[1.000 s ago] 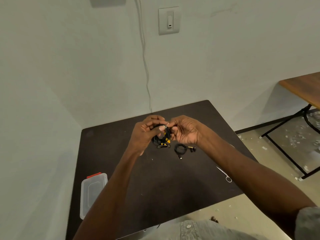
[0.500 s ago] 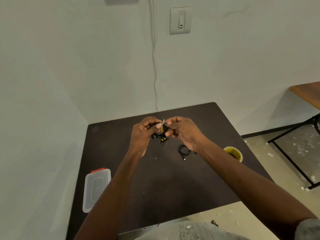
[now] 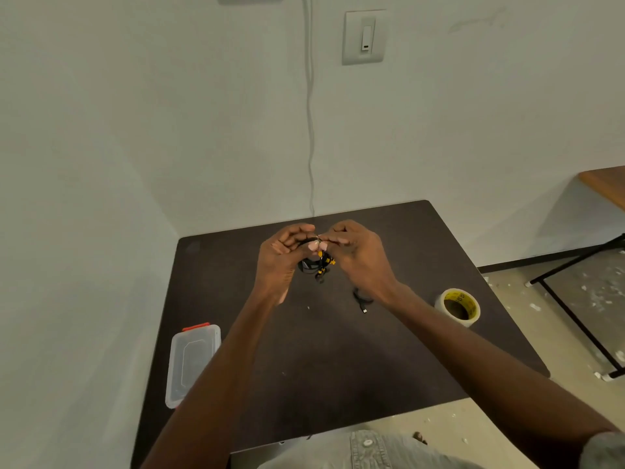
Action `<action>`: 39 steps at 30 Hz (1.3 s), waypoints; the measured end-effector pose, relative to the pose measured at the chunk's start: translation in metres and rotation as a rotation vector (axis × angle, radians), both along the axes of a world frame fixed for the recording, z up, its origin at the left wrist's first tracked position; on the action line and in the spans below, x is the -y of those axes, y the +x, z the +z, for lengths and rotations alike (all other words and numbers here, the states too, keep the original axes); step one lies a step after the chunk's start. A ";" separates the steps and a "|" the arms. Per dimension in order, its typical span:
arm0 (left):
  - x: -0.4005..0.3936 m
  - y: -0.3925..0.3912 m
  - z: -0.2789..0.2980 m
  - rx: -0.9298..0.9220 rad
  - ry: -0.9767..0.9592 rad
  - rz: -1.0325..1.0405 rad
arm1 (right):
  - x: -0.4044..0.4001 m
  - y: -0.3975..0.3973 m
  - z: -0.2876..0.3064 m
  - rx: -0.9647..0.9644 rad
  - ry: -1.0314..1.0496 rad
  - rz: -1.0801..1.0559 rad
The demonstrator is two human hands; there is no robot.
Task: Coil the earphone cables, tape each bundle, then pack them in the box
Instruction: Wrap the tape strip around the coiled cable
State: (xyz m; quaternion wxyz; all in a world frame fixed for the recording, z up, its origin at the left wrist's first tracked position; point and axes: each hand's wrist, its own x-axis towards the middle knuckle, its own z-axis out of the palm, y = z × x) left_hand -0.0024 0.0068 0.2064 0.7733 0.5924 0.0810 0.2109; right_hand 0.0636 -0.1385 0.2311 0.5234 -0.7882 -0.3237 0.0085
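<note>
Above the far middle of the dark table (image 3: 338, 367), my left hand (image 3: 284, 255) and my right hand (image 3: 358, 255) meet and both pinch the top of a coiled black earphone bundle (image 3: 318, 264) with yellow parts. The coil hangs below my fingertips. A second black earphone cable (image 3: 362, 299) lies on the table just under my right wrist, partly hidden by it. A clear plastic box (image 3: 191, 363) with a red clip sits at the table's left edge. A roll of clear tape (image 3: 458, 307) with a yellow core stands at the right.
The table stands in a wall corner; a white cord (image 3: 309, 130) hangs down the wall behind it. A wooden table (image 3: 605, 186) with black metal legs stands at the right. The floor there is littered with white specks.
The view has shifted, so the tape roll is now fully in sight at the right. My hands stay together on the bundle, fingers slightly closer at its top.
</note>
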 end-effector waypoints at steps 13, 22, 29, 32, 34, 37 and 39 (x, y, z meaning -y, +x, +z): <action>-0.007 -0.003 -0.008 -0.012 0.103 -0.043 | -0.001 0.009 -0.012 -0.247 -0.086 0.190; -0.014 -0.010 -0.006 -0.154 -0.087 -0.260 | 0.001 0.019 -0.018 0.189 -0.322 0.181; -0.005 -0.006 0.003 -0.366 0.104 -0.127 | 0.001 0.015 -0.032 0.507 -0.445 0.230; -0.008 -0.010 -0.004 -0.445 -0.107 -0.100 | -0.002 0.013 -0.036 0.379 -0.426 0.229; -0.009 -0.013 -0.011 -0.501 -0.225 -0.076 | -0.004 0.013 -0.042 0.203 -0.395 0.234; -0.010 -0.015 -0.023 -0.557 -0.320 -0.042 | -0.002 0.008 -0.054 -0.141 -0.280 0.274; -0.012 -0.017 -0.031 -0.574 -0.349 -0.014 | 0.000 0.002 -0.063 -0.220 -0.262 0.280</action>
